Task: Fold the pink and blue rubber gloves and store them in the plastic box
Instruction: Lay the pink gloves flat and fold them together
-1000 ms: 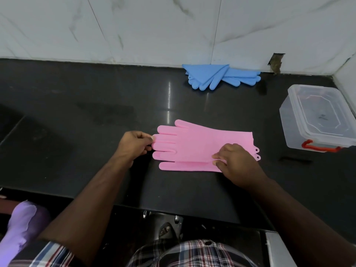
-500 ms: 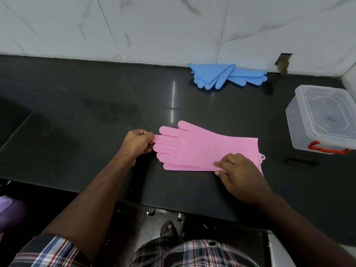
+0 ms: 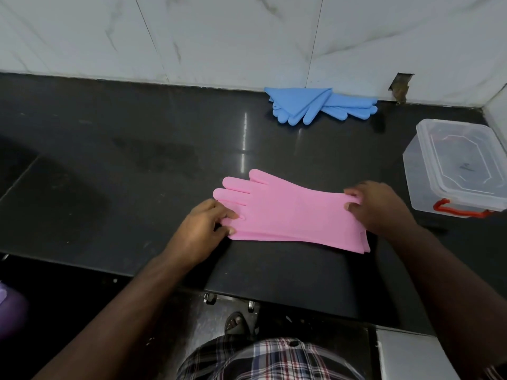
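Right hand (image 3: 381,207) has shifted from the near edge of the pink gloves (image 3: 296,215) up to the cuff end; half a second back it pressed lower, nearer the person. Left hand (image 3: 204,226) has slid in from the fingertip ends onto the lower glove fingers.

Pink pair lies stacked flat on the black counter (image 3: 137,160), fingers pointing left, cuffs right, close to the front edge. Not yet folded. Blue gloves (image 3: 321,105) sit well apart by the back wall, seemingly folded over already. Plastic box (image 3: 455,171) stands to the right with its lid on and a red latch at the front.

Risks, as I judge them: the two rubber layers could slide out of line when one end is lifted over, since the near edges already show a slight offset. Springy rubber may also unfold once released. Lid must come off before anything goes in.

Left hand: fingers curled, thumb and fingertips pinching the glove's lower fingers. Right hand: partly closed, fingertips nipping the far corner of the cuff.
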`<move>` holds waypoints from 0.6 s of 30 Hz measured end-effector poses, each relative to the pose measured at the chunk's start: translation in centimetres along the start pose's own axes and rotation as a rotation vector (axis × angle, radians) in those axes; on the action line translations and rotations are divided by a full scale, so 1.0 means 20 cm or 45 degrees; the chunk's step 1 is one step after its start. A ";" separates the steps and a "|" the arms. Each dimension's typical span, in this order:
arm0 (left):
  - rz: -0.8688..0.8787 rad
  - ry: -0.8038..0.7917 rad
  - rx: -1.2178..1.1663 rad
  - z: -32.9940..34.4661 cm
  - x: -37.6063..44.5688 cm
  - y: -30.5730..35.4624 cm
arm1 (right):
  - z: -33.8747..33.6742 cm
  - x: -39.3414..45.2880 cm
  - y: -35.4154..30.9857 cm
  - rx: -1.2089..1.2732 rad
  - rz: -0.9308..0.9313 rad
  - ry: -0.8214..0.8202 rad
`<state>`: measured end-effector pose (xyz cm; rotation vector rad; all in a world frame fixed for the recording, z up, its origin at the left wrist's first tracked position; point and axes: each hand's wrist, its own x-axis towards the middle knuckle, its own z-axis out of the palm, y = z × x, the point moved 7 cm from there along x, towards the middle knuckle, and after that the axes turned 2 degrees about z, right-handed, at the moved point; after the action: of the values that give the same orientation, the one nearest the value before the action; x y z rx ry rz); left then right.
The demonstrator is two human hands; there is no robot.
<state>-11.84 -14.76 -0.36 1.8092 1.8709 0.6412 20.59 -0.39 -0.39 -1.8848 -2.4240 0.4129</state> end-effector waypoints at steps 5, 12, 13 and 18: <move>0.173 0.112 0.089 -0.05 -0.01 0.08 | -0.02 0.07 -0.01 -0.009 -0.001 -0.043; 0.196 -0.038 0.154 -0.02 -0.01 0.07 | -0.05 0.09 0.01 0.095 0.065 -0.068; 0.198 -0.073 0.165 0.01 -0.02 0.06 | -0.06 0.09 0.01 0.095 0.059 -0.077; 0.209 -0.036 0.168 0.03 -0.02 0.07 | -0.06 0.10 0.01 0.088 0.036 -0.095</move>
<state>-10.30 -15.01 0.10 2.0614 1.7969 0.5569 20.42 1.86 0.51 -1.9110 -2.3976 0.5705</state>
